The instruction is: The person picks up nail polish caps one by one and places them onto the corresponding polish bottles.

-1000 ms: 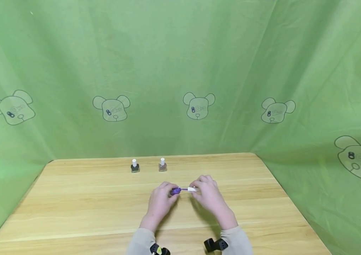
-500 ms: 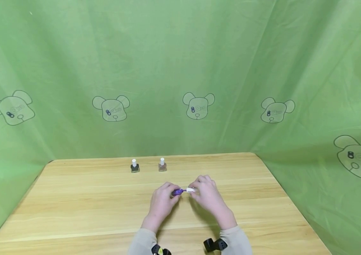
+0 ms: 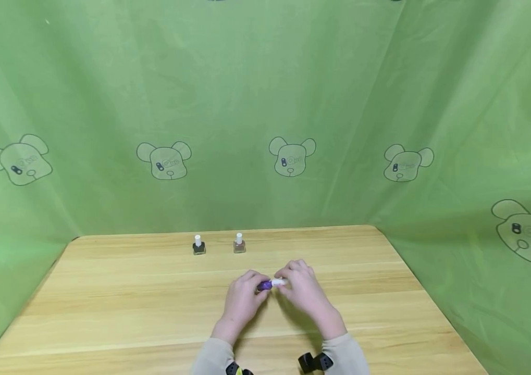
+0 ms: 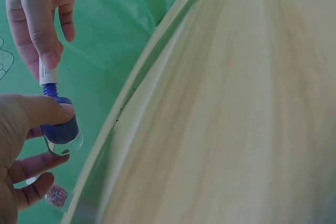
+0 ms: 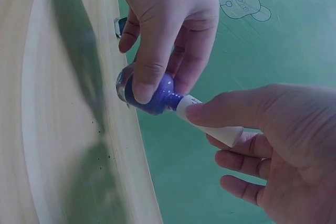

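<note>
My left hand [image 3: 242, 298] pinches a purple nail polish bottle [image 5: 152, 94] between thumb and fingers, its neck pointing right. The white cap [image 5: 212, 124] is pinched by my right hand [image 3: 304, 287], and its open end sits at the mouth of the bottle's purple-smeared neck [image 4: 50, 91]. Part of the threaded neck still shows between cap and bottle in both wrist views. The brush is hidden from sight. Both hands are held over the middle of the wooden table, the bottle tilted onto its side.
Toward the table's back edge stand a dark nail polish bottle [image 3: 198, 247] and a brownish-pink one [image 3: 239, 245], both with white caps. A green curtain [image 3: 227, 104] with bear-head outlines surrounds the wooden table [image 3: 129, 312].
My hands have come together: the left moved right with the bottle and the right slightly left with the cap. The purple brush stem visible earlier between them has gone into the bottle.
</note>
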The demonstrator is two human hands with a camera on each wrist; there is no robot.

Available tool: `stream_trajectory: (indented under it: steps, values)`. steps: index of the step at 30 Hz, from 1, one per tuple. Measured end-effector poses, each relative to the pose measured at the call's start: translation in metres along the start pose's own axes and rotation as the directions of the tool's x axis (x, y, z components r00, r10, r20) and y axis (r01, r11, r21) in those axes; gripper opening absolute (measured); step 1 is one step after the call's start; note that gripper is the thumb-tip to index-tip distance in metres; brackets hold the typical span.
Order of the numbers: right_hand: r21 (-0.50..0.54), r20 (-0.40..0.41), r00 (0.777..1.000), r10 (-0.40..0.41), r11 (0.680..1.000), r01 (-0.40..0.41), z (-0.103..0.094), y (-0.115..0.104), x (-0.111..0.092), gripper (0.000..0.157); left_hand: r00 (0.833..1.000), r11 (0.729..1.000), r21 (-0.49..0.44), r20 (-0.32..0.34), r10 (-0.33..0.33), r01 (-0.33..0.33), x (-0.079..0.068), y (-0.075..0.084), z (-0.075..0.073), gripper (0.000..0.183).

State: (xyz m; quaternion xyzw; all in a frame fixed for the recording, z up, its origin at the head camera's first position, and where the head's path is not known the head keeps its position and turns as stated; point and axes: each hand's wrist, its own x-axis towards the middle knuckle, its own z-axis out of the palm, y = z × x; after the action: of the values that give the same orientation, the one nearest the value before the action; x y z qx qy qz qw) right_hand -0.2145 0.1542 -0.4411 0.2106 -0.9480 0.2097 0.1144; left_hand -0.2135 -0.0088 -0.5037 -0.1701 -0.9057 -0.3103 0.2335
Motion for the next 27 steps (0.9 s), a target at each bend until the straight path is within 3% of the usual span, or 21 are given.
stream_trajectory:
  steps: [11, 15, 21, 27]
  values:
    - [-0.019, 0.007, 1.0, 0.002, 1.0, -0.002, 0.0039, 0.0009, 0.0006, 0.017, 1.0, 1.0, 0.008, 0.029, -0.003, 0.003, 0.0, 0.0017, 0.0015, 0.023]
    - [0.002, 0.009, 1.0, 0.009, 1.0, -0.009, 0.0033, 0.0014, 0.0003, 0.024, 0.999, 1.0, -0.013, 0.036, -0.021, 0.021, -0.0002, 0.0022, 0.0004, 0.023]
    - [0.11, -0.01, 0.999, 0.05, 0.993, -0.049, -0.0006, 0.0051, -0.0005, 0.051, 0.996, 0.984, -0.152, 0.043, -0.082, 0.087, 0.0, -0.0014, -0.0004, 0.025]
    - [0.242, -0.062, 0.995, 0.075, 0.969, -0.058, 0.0004, 0.0093, 0.002, 0.058, 0.989, 0.925, -0.35, 0.043, -0.14, 0.146, 0.002, -0.0073, 0.0003, 0.025]
